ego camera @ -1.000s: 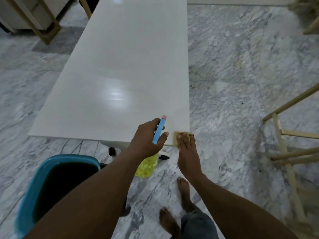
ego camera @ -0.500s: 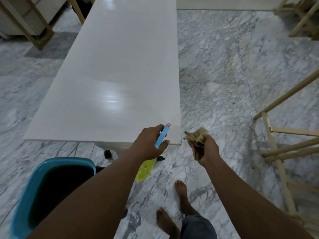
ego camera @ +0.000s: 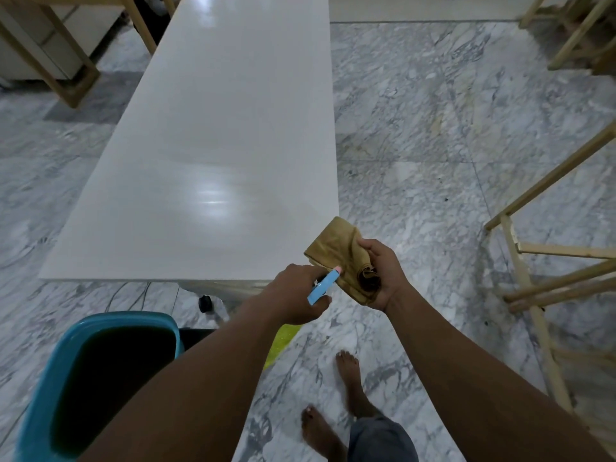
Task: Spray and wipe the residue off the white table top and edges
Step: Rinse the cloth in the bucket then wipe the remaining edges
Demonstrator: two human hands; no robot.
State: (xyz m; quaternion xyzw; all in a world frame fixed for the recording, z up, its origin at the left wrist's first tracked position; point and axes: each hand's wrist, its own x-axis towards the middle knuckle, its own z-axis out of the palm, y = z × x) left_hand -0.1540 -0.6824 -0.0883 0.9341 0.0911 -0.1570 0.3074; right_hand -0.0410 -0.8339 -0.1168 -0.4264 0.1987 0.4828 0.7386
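While the left hand (ego camera: 293, 295) grips the spray bottle (ego camera: 321, 286) by its blue head, fingers curled round it, the pink nozzle tip points up and to the right, straight at the cloth (ego camera: 335, 250). The tan cloth is bunched in the right hand (ego camera: 383, 275), thumb on top and fingers wrapped beneath. It sits just beyond the nozzle, almost touching it. Both hands hover at the near right corner of the white worktop (ego camera: 216, 145). The cloth overlaps that corner in the picture, but I cannot tell whether it rests on the surface or is held above it.

From here the worktop lies ahead and to the left, its long axis running straight away from the person. Its near short edge crosses just in front of the left hand, and the right long edge starts beside the cloth. The right hand is the nearer one to that corner and edge, so I judge a wipe would most easily start there and run outward. A blue bin (ego camera: 43, 378) stands on the floor by the left arm.
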